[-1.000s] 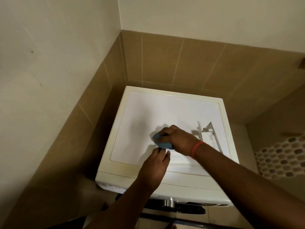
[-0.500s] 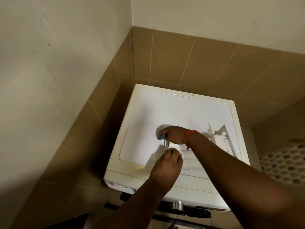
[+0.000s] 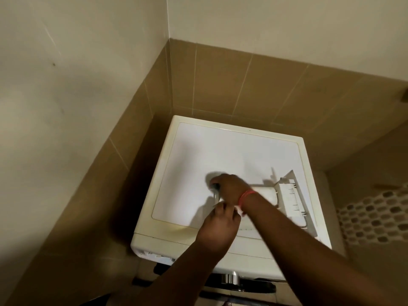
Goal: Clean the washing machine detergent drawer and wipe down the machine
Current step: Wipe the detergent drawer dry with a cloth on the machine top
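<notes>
Gripping a thin blurred tool as before, both hands (right hand, left hand), washing machine.

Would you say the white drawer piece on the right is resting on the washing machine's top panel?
Touching. The head view shows the drawer piece lying flat on the washing machine's top panel, with no gap beneath it.

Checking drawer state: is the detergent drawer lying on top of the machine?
Yes, the detergent drawer lies on the washing machine top, right of the hands.
</notes>
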`<state>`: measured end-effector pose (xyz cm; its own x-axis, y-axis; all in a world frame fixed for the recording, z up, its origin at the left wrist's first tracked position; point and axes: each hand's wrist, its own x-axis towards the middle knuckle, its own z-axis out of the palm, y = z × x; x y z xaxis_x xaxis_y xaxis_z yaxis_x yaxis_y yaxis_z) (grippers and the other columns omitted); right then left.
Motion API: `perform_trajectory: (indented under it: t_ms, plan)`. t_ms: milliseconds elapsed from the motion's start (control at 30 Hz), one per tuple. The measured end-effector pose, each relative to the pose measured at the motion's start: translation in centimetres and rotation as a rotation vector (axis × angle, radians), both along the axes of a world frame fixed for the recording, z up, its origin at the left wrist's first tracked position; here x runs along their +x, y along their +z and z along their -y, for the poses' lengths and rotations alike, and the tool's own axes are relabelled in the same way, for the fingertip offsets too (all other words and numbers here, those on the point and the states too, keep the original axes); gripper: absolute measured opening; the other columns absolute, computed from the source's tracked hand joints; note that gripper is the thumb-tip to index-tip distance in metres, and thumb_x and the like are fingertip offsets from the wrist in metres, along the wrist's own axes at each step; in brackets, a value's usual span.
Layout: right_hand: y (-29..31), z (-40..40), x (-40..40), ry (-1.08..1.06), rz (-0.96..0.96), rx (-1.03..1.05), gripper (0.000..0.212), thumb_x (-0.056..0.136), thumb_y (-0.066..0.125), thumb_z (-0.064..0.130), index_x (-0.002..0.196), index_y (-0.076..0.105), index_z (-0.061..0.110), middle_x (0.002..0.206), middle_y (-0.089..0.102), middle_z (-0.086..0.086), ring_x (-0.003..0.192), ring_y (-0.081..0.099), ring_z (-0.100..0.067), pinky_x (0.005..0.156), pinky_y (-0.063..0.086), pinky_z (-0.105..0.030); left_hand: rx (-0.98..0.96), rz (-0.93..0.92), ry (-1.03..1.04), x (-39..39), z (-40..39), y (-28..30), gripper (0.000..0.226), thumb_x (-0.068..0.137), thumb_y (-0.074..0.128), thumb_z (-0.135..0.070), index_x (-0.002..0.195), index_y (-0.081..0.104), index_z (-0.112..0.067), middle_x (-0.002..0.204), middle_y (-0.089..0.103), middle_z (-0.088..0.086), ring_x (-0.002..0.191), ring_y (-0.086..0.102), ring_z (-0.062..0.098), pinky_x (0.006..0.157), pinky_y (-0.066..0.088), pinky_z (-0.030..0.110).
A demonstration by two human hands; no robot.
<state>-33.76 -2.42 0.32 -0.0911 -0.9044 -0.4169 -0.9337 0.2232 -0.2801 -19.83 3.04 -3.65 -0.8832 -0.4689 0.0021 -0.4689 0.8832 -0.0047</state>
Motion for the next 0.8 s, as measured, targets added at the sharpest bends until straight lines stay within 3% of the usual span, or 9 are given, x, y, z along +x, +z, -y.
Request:
perform_trajectory:
  t_ms: [67, 133, 200, 267, 400, 600, 700, 800]
  plan:
    - [0.1, -0.6, 1.7, 0.046, 0.089, -0.046, 0.033, 0.086, 0.054, -0.002, 0.116, 0.068, 0.004, 0.123, 0.064, -0.011, 0.116, 0.056, -0.026, 0.101, 0.038, -0.028, -0.017, 0.044, 0.052, 0.0, 0.1, 0.3, 0.060, 0.087, 0.021, 0.005, 0.082, 0.076, -0.019, 0.075, 0.068, 0.006, 0.064, 0.064, 0.018, 0.051, 0.050, 0.023]
    - [0.2, -2.3, 0.8, 0.084, 0.234, -0.188, 0.031, 0.080, 0.059, -0.009, 0.108, 0.071, -0.001, 0.117, 0.067, -0.012, 0.112, 0.059, -0.023, 0.101, 0.042, -0.031, -0.031, 0.066, 0.044, 0.1, 0.0, 0.7, 0.052, 0.081, 0.029, 0.003, 0.085, 0.076, -0.017, 0.076, 0.069, 0.007, 0.063, 0.064, 0.018, 0.051, 0.049, 0.023]
    - [0.8, -5.1, -1.4, 0.007, 0.345, -0.248, 0.037, 0.082, 0.058, -0.010, 0.114, 0.071, 0.004, 0.126, 0.063, -0.008, 0.120, 0.055, -0.018, 0.107, 0.040, -0.030, -0.040, 0.037, -0.017, -0.1, 0.0, 0.7, 0.034, 0.073, 0.051, 0.002, 0.092, 0.074, -0.014, 0.087, 0.068, 0.010, 0.070, 0.064, 0.020, 0.053, 0.051, 0.025]
    - [1.0, -8.2, -3.9, 0.059, 0.214, -0.238, 0.048, 0.083, 0.055, -0.012, 0.122, 0.068, 0.012, 0.139, 0.054, -0.006, 0.131, 0.045, -0.020, 0.110, 0.033, -0.028, -0.015, 0.043, -0.022, -0.2, 0.0, 0.7, 0.040, 0.061, 0.073, -0.005, 0.100, 0.073, -0.010, 0.097, 0.068, 0.013, 0.081, 0.066, 0.024, 0.059, 0.054, 0.027]
    - [0.3, -11.3, -7.6, 0.173, -0.096, -0.318, 0.046, 0.074, 0.074, -0.004, 0.109, 0.075, 0.026, 0.131, 0.059, 0.002, 0.116, 0.056, -0.024, 0.094, 0.052, -0.034, 0.016, 0.085, 0.023, 0.0, -0.1, 0.9, 0.064, 0.049, 0.085, -0.011, 0.112, 0.071, -0.007, 0.110, 0.067, 0.019, 0.094, 0.067, 0.028, 0.070, 0.057, 0.029]
    - [-0.4, -8.7, -2.2, 0.196, -0.015, -0.485, 0.027, 0.070, 0.072, 0.005, 0.092, 0.073, 0.022, 0.107, 0.065, 0.005, 0.105, 0.056, -0.017, 0.087, 0.049, -0.027, 0.016, 0.070, -0.009, -0.2, 0.3, 1.2, 0.046, 0.053, 0.084, -0.012, 0.098, 0.074, -0.011, 0.097, 0.068, 0.012, 0.086, 0.066, 0.024, 0.066, 0.056, 0.028]
    - [0.1, -9.3, -4.2, 0.156, 0.002, -0.436, 0.027, 0.066, 0.072, -0.001, 0.084, 0.074, 0.019, 0.102, 0.068, 0.004, 0.095, 0.062, -0.019, 0.079, 0.052, -0.027, 0.014, 0.075, 0.005, -0.2, 0.4, 1.0, 0.056, 0.050, 0.083, -0.009, 0.104, 0.072, -0.009, 0.101, 0.067, 0.015, 0.085, 0.065, 0.026, 0.064, 0.055, 0.028]
    - [2.0, -11.1, -7.6, 0.041, -0.111, -0.305, 0.022, 0.071, 0.067, -0.001, 0.079, 0.074, 0.018, 0.100, 0.067, 0.002, 0.090, 0.063, -0.021, 0.076, 0.051, -0.025, 0.029, 0.115, 0.030, 0.0, 0.1, 1.2, 0.067, 0.043, 0.083, -0.007, 0.109, 0.071, -0.008, 0.106, 0.066, 0.018, 0.088, 0.065, 0.027, 0.065, 0.055, 0.028]
